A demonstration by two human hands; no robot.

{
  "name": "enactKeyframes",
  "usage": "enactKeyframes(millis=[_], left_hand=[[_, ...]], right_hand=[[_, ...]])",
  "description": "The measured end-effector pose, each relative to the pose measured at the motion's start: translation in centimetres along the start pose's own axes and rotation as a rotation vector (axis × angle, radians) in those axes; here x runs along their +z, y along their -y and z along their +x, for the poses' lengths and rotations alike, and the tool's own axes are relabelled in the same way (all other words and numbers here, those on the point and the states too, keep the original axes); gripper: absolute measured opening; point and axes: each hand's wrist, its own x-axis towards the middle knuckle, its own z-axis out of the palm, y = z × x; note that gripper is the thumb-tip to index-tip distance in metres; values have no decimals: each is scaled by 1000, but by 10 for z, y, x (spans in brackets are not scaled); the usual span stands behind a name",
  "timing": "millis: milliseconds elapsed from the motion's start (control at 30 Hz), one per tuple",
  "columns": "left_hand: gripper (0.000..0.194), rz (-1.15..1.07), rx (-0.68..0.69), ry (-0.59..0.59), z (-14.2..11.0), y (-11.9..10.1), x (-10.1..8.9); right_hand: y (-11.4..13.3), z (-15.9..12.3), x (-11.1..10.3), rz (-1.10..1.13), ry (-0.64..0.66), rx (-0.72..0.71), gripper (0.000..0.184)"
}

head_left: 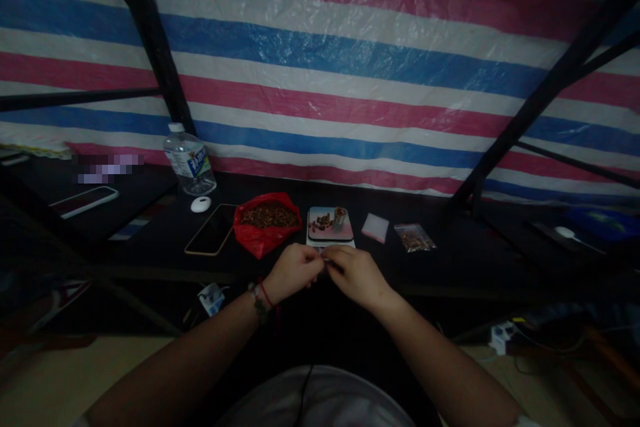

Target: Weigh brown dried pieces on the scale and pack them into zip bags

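Note:
My left hand (300, 265) and my right hand (357, 275) meet at the table's front edge, with fingers and thumbs pinched together. Whatever lies between the fingertips is too small and dark to make out. Just beyond them sits a small white scale (309, 244) with a dark-edged platform. Several brown pieces (323, 221) and a small clear container or bag (341, 217) rest on it. To the left, a red plastic bag (255, 241) lies spread around a heap of small brown pieces (270, 215). On the right are a stack of clear little bags (375, 227) and a filled clear bag (415, 237).
A phone (211, 230), a white oval object (201, 204) and a clear plastic bottle (191, 161) stand left on the black table (280, 265). Dark metal posts (160, 47) frame both sides. A striped plastic sheet (340, 93) hangs behind.

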Motion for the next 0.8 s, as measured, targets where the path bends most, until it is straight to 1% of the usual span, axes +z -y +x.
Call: enactKeyframes(millis=[67,100,133,200,233,300,333,367,400,467,533,600,633,733,767,800], left_hand=[[24,35,40,-2,-2,-2,-1],[26,76,98,-24,-3,-3,-2],[27,135,186,-63,-5,-4,-4],[26,294,421,-160,-7,-7,-10],[30,382,532,-199,-8,-7,-12],[61,540,677,-222,-8,-6,-16],[75,604,708,-213,-7,-5,-17],[82,653,713,-200,-6,-3,-17],[82,689,705,-190,-5,-1,-17],[70,730,679,-184,-2,2,-16],[58,738,662,-200,-1,4,-17],[54,725,654,-212,0,5,-18],[53,715,645,-206,0,4,-19],[48,696,604,-157,0,2,-21],[47,693,595,-141,0,1,-21],[45,692,590,-130,-1,-1,-20]], right_hand=[[-3,1,0,43,17,13,26],[-4,2,0,59,26,20,24],[-6,3,0,80,29,32,23],[-7,5,0,151,12,75,20],[-7,6,0,204,-2,105,19],[-6,8,0,325,-8,158,19],[-5,9,0,373,-3,177,19],[-5,10,1,403,2,192,19],[-5,10,2,413,2,202,18],[-5,9,6,402,-18,213,18],[-8,8,11,407,-46,227,22],[-11,8,15,447,-68,239,27],[-12,8,17,466,-75,240,27],[-16,12,21,512,-47,218,13],[-16,13,22,528,-22,220,12],[-16,15,23,544,7,235,14]])
